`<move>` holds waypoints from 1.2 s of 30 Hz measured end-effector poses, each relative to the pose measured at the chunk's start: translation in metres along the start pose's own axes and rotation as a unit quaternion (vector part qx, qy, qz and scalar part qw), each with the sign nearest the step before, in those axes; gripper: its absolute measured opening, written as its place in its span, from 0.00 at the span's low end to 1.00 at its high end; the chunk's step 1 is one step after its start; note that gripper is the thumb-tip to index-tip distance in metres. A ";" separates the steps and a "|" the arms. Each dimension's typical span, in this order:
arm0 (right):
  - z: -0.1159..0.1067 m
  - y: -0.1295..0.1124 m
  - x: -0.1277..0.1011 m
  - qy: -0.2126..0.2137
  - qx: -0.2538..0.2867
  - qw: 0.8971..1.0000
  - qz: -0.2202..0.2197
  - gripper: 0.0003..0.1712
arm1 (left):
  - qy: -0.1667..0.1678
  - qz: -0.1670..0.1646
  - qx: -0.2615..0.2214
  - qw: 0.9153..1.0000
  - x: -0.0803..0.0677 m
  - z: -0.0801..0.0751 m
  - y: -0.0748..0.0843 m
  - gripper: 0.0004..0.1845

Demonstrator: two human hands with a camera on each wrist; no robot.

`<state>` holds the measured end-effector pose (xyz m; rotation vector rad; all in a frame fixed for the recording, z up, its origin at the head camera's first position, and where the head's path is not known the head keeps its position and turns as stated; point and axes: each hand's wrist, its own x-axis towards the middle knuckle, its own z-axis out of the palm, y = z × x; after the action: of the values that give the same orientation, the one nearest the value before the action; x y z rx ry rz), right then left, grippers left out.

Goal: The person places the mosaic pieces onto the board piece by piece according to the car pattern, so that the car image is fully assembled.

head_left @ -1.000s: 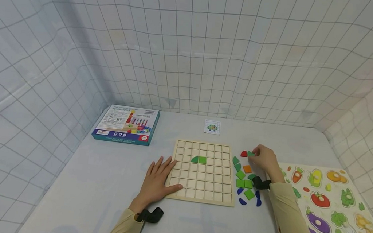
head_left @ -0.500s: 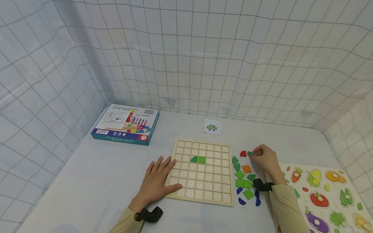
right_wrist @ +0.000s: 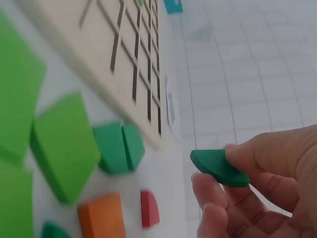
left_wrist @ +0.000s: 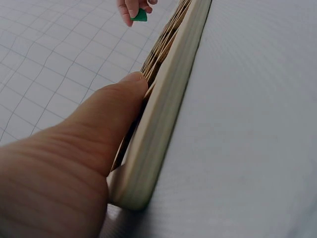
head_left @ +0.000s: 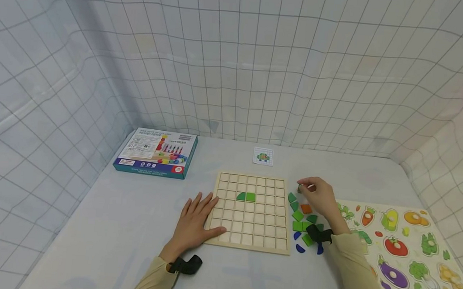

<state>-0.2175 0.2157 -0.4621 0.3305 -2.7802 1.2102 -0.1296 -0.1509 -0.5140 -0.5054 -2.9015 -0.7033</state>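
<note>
1. Right hand [head_left: 321, 197]: lifted off the table at 3 o'clock of the grid board [head_left: 252, 212], just past its far right corner. Fingers and thumb pinch a dark green piece [right_wrist: 218, 167]. The right wrist view shows the piece plainly as a flat wedge clear of the table; the head view shows only a speck of it at the fingertips.
2. Left hand [head_left: 198, 221]: flat, fingers straight and spread, pressing on the board's left edge at 9 o'clock. The left wrist view shows the thumb [left_wrist: 106, 124] lying on the board's rim, and the right hand's fingertips with the green piece far off at the top of the frame.
3. Board: one, wooden, grid of square cells. Two green pieces [head_left: 246, 197] sit side by side in it.
4. Loose pieces [head_left: 303, 222]: a cluster on the table between board and right forearm. The head view shows about seven green, one orange and three blue, partly hidden by the wrist. The right wrist view alone shows one red piece [right_wrist: 149, 208], which the hand covers in the head view.
5. One pattern card [head_left: 263, 156] at 12 o'clock of the board; one box [head_left: 156, 152] at 10 o'clock; one vegetable puzzle [head_left: 404, 249] at 3 o'clock.
6. Change: the right hand has moved from beside the red piece toward the board, carrying the green piece; the left hand stays put.
</note>
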 end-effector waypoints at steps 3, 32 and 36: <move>0.010 -0.011 0.000 -0.032 0.011 0.999 -0.035 0.10 | 0.003 0.001 0.000 1.000 0.000 0.001 0.000 0.48; 0.070 -0.052 0.027 -0.149 0.026 0.986 -0.067 0.07 | -0.004 -0.005 0.000 1.000 0.000 -0.001 0.002 0.48; 0.073 -0.051 0.027 -0.132 0.018 0.991 -0.024 0.08 | -0.003 -0.003 0.002 1.000 0.001 0.001 0.000 0.48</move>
<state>-0.2316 0.1241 -0.4709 0.5966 -2.9505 1.2932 -0.1300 -0.1501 -0.5141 -0.4979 -2.9110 -0.6969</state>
